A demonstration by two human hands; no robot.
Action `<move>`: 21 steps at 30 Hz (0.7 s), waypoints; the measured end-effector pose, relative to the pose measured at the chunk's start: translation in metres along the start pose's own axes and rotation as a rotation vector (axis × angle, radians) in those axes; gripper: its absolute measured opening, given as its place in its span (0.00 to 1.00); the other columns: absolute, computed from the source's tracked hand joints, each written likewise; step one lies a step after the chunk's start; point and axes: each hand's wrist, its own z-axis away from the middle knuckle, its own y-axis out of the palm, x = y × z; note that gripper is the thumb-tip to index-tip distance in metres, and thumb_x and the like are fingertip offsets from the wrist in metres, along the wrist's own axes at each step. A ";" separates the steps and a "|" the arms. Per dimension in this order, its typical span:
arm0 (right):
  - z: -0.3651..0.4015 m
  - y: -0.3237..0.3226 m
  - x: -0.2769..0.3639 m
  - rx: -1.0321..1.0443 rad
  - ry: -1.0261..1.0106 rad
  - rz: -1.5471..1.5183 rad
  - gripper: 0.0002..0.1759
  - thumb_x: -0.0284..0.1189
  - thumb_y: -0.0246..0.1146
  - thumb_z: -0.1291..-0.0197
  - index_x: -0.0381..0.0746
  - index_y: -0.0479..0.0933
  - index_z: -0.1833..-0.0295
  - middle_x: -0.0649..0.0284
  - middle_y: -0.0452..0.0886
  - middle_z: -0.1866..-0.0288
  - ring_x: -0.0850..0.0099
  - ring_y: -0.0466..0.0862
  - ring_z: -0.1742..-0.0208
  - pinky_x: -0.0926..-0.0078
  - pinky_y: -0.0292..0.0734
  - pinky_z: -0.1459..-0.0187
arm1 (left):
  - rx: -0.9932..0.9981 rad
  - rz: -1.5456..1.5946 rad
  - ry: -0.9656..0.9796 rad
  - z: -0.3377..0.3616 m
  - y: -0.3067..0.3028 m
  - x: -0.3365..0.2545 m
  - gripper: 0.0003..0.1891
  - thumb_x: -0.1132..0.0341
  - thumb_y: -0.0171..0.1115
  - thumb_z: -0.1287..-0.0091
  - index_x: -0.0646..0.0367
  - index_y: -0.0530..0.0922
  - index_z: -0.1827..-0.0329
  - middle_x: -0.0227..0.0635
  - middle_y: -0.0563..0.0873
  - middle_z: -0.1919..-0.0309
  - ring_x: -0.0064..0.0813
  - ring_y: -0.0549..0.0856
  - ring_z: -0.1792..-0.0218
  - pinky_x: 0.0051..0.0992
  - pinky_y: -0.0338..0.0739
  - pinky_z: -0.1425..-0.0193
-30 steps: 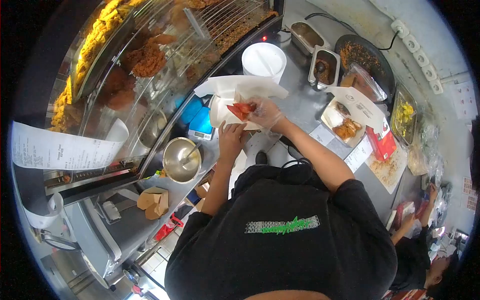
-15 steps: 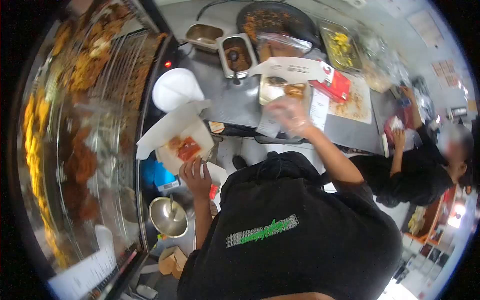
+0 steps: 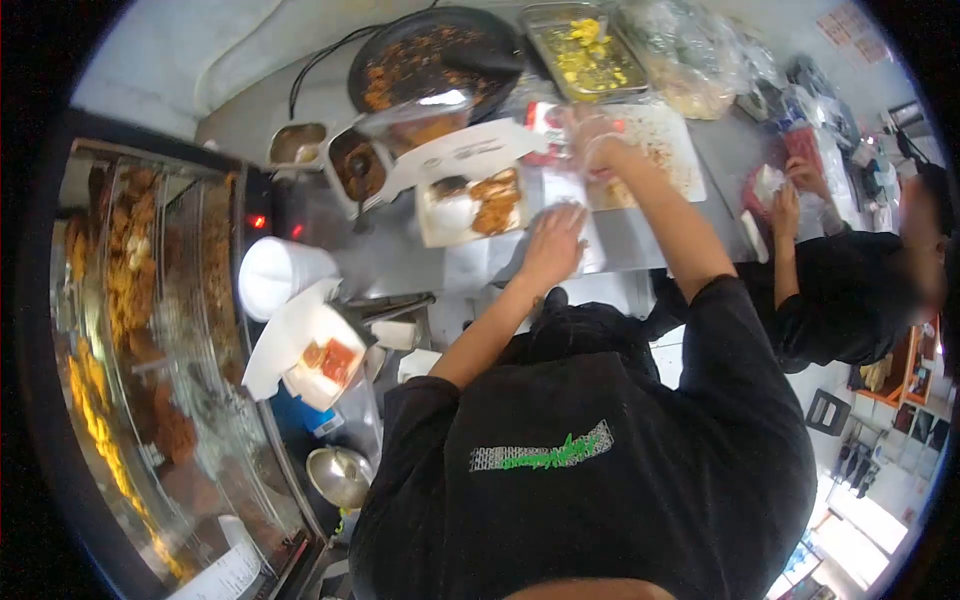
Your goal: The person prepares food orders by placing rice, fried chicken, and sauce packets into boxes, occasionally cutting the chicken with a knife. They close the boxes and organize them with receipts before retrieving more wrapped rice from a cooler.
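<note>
My left hand (image 3: 557, 242) lies flat with its fingers stretched out over a white paper slip (image 3: 592, 250) at the counter's front edge. To its left stands an open takeaway box (image 3: 432, 226) with browned fried pieces (image 3: 496, 203) inside, its lid folded back. Farther back, my right hand (image 3: 597, 143) wears a clear glove and is smeared by motion. It overlaps a red and white packet (image 3: 541, 125) beside the white cutting board (image 3: 680, 145), and its fingers do not show clearly.
A second open box (image 3: 297, 378) with reddish food sits at left by a white tub (image 3: 283, 275) and the glass food cabinet (image 3: 165, 330). Behind are a large dark pan (image 3: 400, 45) and a tray of yellow food (image 3: 585, 60). Another person (image 3: 840, 290) works at right.
My left hand has left the box at left and come right onto the paper slip. My right hand has moved from over the fried food to the red packet. The view has shifted.
</note>
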 end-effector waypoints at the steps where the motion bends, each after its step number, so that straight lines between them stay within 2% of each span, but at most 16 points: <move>1: -0.003 0.007 -0.007 -0.034 -0.036 0.040 0.59 0.54 0.72 0.60 0.47 0.49 0.25 0.38 0.64 0.39 0.45 0.63 0.32 0.50 0.62 0.35 | -0.005 -0.043 -0.064 -0.014 0.020 0.005 0.28 0.60 0.58 0.35 0.57 0.67 0.32 0.45 0.67 0.33 0.45 0.63 0.31 0.43 0.56 0.29; 3: 0.002 0.010 -0.019 -0.111 -0.035 0.070 0.60 0.56 0.71 0.59 0.49 0.47 0.24 0.40 0.64 0.39 0.45 0.63 0.33 0.48 0.59 0.34 | -0.014 -0.135 -0.206 -0.034 0.053 0.022 0.32 0.53 0.58 0.35 0.56 0.63 0.29 0.44 0.60 0.28 0.46 0.55 0.27 0.50 0.47 0.26; 6: 0.022 0.008 -0.051 -0.131 -0.021 -0.005 0.61 0.58 0.70 0.59 0.51 0.45 0.23 0.41 0.64 0.39 0.44 0.63 0.33 0.45 0.54 0.33 | 0.019 -0.167 -0.215 -0.033 0.053 0.006 0.35 0.48 0.59 0.38 0.55 0.64 0.29 0.41 0.55 0.25 0.45 0.53 0.25 0.57 0.40 0.26; 7: 0.033 0.011 -0.061 -0.114 -0.018 -0.050 0.62 0.58 0.70 0.59 0.51 0.44 0.23 0.41 0.64 0.39 0.44 0.63 0.33 0.44 0.52 0.32 | -0.008 -0.179 -0.179 -0.035 0.058 0.002 0.36 0.47 0.60 0.39 0.53 0.64 0.29 0.39 0.57 0.26 0.46 0.54 0.26 0.63 0.38 0.28; 10: 0.059 0.024 -0.111 -0.241 0.009 -0.079 0.62 0.59 0.70 0.60 0.51 0.45 0.23 0.41 0.65 0.39 0.44 0.64 0.34 0.46 0.52 0.32 | 0.121 -0.193 -0.108 -0.056 0.071 -0.018 0.35 0.44 0.55 0.36 0.48 0.62 0.28 0.36 0.57 0.26 0.47 0.53 0.26 0.68 0.36 0.31; 11: 0.068 0.024 -0.132 -0.235 0.030 -0.113 0.63 0.59 0.71 0.61 0.51 0.44 0.23 0.41 0.65 0.39 0.44 0.65 0.34 0.49 0.54 0.32 | 0.094 -0.167 -0.079 -0.064 0.081 -0.023 0.34 0.44 0.54 0.35 0.46 0.63 0.28 0.34 0.58 0.26 0.47 0.54 0.26 0.69 0.36 0.32; 14: 0.089 0.004 -0.183 -0.144 0.176 -0.174 0.64 0.56 0.72 0.63 0.49 0.44 0.23 0.41 0.65 0.38 0.44 0.66 0.36 0.52 0.59 0.34 | 0.139 -0.217 -0.022 -0.094 0.109 -0.043 0.33 0.44 0.53 0.35 0.46 0.63 0.28 0.33 0.58 0.26 0.46 0.53 0.26 0.69 0.36 0.31; 17: 0.097 0.025 -0.240 -0.352 0.225 -0.111 0.65 0.53 0.73 0.63 0.46 0.44 0.23 0.41 0.65 0.37 0.44 0.68 0.37 0.53 0.63 0.36 | 0.152 -0.211 0.050 -0.137 0.143 -0.063 0.33 0.43 0.51 0.34 0.45 0.61 0.27 0.31 0.58 0.26 0.43 0.52 0.25 0.69 0.34 0.31; 20: 0.102 0.011 -0.255 -0.351 0.272 -0.068 0.64 0.53 0.73 0.63 0.45 0.46 0.23 0.41 0.65 0.37 0.44 0.68 0.37 0.52 0.62 0.36 | 0.156 -0.195 0.066 -0.179 0.164 -0.091 0.32 0.43 0.50 0.33 0.45 0.61 0.27 0.31 0.58 0.26 0.42 0.53 0.25 0.69 0.34 0.31; 21: 0.100 0.006 -0.255 -0.294 0.311 -0.100 0.61 0.53 0.72 0.61 0.46 0.47 0.23 0.42 0.64 0.36 0.45 0.67 0.36 0.53 0.61 0.35 | 0.185 -0.177 0.077 -0.188 0.169 -0.099 0.32 0.44 0.51 0.33 0.45 0.61 0.27 0.31 0.58 0.26 0.43 0.53 0.25 0.69 0.35 0.30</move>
